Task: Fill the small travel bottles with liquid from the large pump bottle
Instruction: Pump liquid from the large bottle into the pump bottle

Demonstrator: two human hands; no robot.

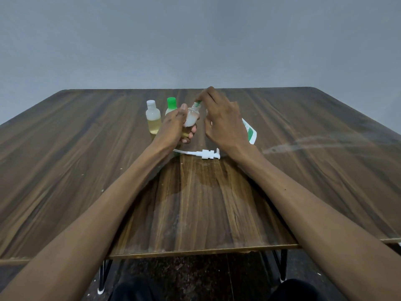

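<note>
Pump head [204, 153] lying on table [86, 148] before me, two capped bottles [153, 118] behind, my left hand [173, 124] gripping small bottle [191, 118], right hand [221, 118] pinching its green cap [198, 103].

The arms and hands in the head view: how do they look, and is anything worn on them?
Both forearms are bare up to the bottom edge of the picture; no sleeve shows. The left hand and the right hand have no glove. I see no watch, bracelet or ring on the visible parts, though some fingers are hidden. No markings or tattoos are visible.
</note>
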